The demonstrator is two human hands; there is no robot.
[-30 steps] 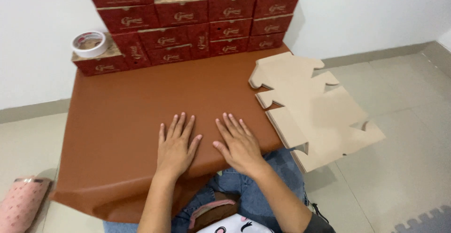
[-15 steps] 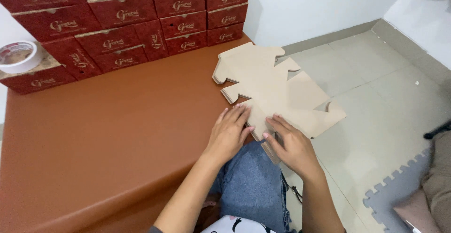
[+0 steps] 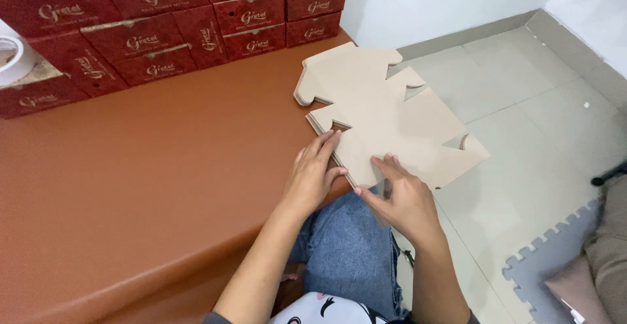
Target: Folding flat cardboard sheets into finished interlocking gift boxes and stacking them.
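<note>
- Cardboard blanks [image 3: 385,118], flat die-cut sheets in plain tan, lie in a thin stack at the right corner of the brown bench [image 3: 150,193], with much of the stack hanging out past the edge over the tiled floor [image 3: 522,115].
- Left hand [image 3: 313,175] lies palm down at the near left edge of the stack, fingers [image 3: 324,146] stretched out nearly straight on the top sheet, the thumb tip against the stack's near edge; it presses rather than grips.
- Right hand [image 3: 403,201] sits at the near corner of the stack, just off the bench edge, fingers loosely spread with the tips on the cardboard and the thumb pointing left along the edge. Whether the thumb has got under a sheet I cannot tell.
- By my reading the step in hand is picking a blank off the stack: both hands are at its near edge, and no sheet has lifted clear.
- Next move, as I judge it, calls for parting just one sheet at that edge and holding the rest down, since the overhanging stack could tip or slide to the floor.
- Red printed boxes [image 3: 163,30], already made up, stand stacked along the wall at the back of the bench, well apart from the hands; a roll of tape [image 3: 10,59] rests on one at the far left.
- Blue jeans [image 3: 346,252] on the person's lap show below the bench.
</note>
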